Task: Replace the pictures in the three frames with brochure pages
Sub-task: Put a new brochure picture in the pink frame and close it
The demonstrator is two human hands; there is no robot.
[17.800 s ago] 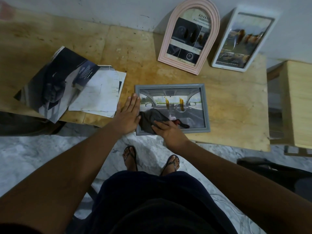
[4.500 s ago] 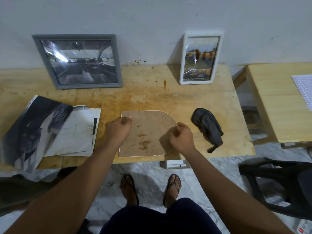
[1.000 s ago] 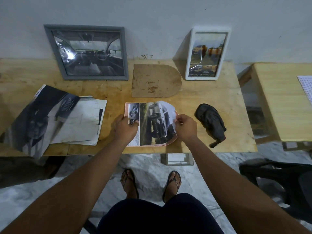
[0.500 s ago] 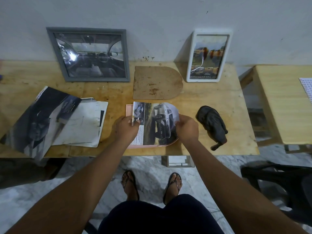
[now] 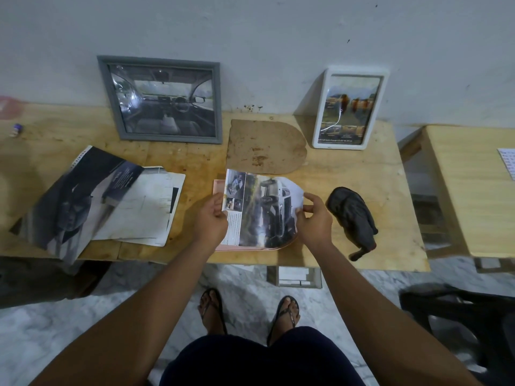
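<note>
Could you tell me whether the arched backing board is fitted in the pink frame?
No, the backing board lies apart on the table, beyond the pink frame.

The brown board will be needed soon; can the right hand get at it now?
Probably yes: the brown board lies bare just beyond the page, nothing between, though the right hand must release the page first.

Bare arms, dark navy shorts (image 5: pixel 262 360) — black flip-flops (image 5: pixel 284 316) on both feet.
</note>
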